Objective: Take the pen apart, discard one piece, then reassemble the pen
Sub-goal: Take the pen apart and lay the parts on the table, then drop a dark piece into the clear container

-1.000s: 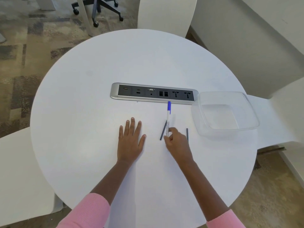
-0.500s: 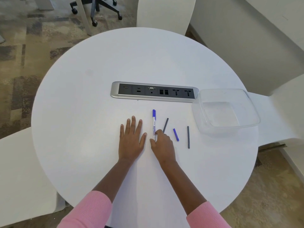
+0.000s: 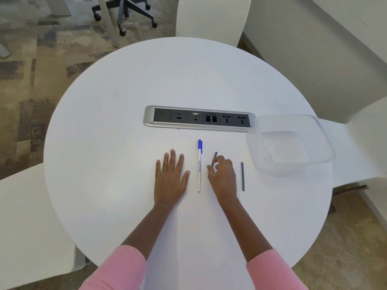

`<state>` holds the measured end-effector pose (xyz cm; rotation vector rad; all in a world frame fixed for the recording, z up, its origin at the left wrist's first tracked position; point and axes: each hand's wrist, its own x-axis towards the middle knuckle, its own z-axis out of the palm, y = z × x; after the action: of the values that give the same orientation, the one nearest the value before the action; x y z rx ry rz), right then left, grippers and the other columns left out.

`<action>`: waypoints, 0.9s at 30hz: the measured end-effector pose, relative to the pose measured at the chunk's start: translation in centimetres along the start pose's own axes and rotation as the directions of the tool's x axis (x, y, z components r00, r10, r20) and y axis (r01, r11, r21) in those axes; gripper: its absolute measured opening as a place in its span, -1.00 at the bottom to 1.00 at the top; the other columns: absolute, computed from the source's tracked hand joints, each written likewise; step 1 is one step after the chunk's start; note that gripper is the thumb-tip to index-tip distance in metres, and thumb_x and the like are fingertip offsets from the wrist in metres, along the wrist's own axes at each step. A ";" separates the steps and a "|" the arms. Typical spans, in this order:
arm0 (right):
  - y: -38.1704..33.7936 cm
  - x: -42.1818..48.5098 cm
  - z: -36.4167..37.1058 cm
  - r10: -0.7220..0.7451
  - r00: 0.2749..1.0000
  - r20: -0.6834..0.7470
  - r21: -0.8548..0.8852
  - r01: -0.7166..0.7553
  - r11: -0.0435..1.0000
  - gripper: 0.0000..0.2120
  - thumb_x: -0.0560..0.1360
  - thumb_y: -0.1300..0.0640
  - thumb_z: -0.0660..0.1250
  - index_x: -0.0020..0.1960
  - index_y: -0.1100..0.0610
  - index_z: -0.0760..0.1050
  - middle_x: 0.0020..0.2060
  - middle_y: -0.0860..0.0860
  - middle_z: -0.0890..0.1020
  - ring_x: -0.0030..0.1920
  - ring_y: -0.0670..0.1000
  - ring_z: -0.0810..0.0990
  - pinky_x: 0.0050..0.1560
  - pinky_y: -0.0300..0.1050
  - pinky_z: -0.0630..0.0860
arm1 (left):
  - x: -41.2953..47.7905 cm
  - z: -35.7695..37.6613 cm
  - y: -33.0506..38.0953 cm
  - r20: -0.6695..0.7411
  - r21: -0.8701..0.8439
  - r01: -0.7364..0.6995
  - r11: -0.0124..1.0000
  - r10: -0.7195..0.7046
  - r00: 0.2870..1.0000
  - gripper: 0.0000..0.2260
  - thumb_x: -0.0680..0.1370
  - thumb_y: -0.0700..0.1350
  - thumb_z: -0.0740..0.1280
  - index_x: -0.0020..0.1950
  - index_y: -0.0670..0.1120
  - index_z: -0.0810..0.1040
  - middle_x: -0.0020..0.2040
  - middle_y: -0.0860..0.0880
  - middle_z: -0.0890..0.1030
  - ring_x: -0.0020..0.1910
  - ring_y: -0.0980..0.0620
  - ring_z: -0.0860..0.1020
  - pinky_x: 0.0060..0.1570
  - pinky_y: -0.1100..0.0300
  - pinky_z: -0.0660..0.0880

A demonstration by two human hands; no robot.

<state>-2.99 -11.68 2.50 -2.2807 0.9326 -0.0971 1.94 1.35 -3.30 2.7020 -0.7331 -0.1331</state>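
My left grip point(image 3: 170, 176) lies flat on the round white bench point(image 3: 104, 164), palm down. Its fingers are straight and a little spread, and it holds nothing. Just to its right, clear of my thumb, the white pen with a blue cap point(image 3: 199, 166) lies on the bench. The cap points away from me toward the silver and black socket strip point(image 3: 199, 118). The print along the barrel is too small to read. The pen lies between my two grips, and neither touches it.

My right grip point(image 3: 223, 174) is curled, knuckles up. Thumb and forefinger pinch the near end of a short dark grey rod point(image 3: 214, 157). Only the far part of that rod shows, slanting away past my fingertips. My fingers cover the rest, and I cannot tell whether it is lifted or resting on the bench. Whatever lies under my palm is hidden too.

A second dark grey rod point(image 3: 243, 176), showing more of its length, lies on the bench just right of that grip, untouched and pointing away from me. Further right, a clear square plastic container point(image 3: 293, 163) sits at the bench's right edge, its far left corner close to the end of the socket strip. Its walls are so clear that they blur into the white beneath. My pink sleeves point(image 3: 117, 268) are cut off by the bottom of the view. A wheeled office chair point(image 3: 125, 9) is cut off at the top.
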 end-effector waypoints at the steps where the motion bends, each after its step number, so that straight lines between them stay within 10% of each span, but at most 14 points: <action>1: 0.0 0.3 0.0 0.006 1.000 0.006 -0.007 -0.006 1.000 -0.80 0.50 0.18 0.24 0.09 0.22 0.39 0.01 0.21 0.50 -0.02 0.18 0.53 -0.03 0.00 0.47 | 0.0 0.0 0.0 0.001 0.000 0.000 1.000 0.000 1.000 -0.53 0.60 0.02 0.08 0.49 -0.07 0.12 0.52 -0.16 0.10 0.50 -0.17 0.07 0.45 -0.08 -0.07; 15: -0.3 1.6 0.1 0.077 0.996 0.040 -0.055 -0.075 0.996 -0.77 0.46 0.30 0.16 0.11 0.29 0.40 0.04 0.24 0.53 0.00 0.21 0.52 -0.05 -0.02 0.43 | 0.0 -0.5 0.2 0.022 0.000 -0.001 1.000 0.001 1.000 -0.52 0.59 0.01 0.11 0.48 -0.08 0.15 0.51 -0.17 0.13 0.49 -0.18 0.10 0.45 -0.07 -0.06; 27: 1.7 3.1 -9.9 -0.235 0.962 -0.137 0.021 0.240 0.971 -0.88 0.40 0.34 0.27 -0.09 0.23 0.52 -0.17 0.15 0.54 -0.21 0.04 0.47 -0.21 -0.34 0.24 | 0.4 -1.3 1.9 0.061 -0.015 0.083 0.996 -0.082 0.995 -0.55 0.57 -0.07 0.20 0.43 -0.16 0.26 0.47 -0.26 0.22 0.43 -0.28 0.21 0.39 -0.22 0.11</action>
<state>-4.65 -20.05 8.64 -2.3656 0.7116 -0.3730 1.64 -0.04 -1.38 2.7228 -0.6340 -0.2405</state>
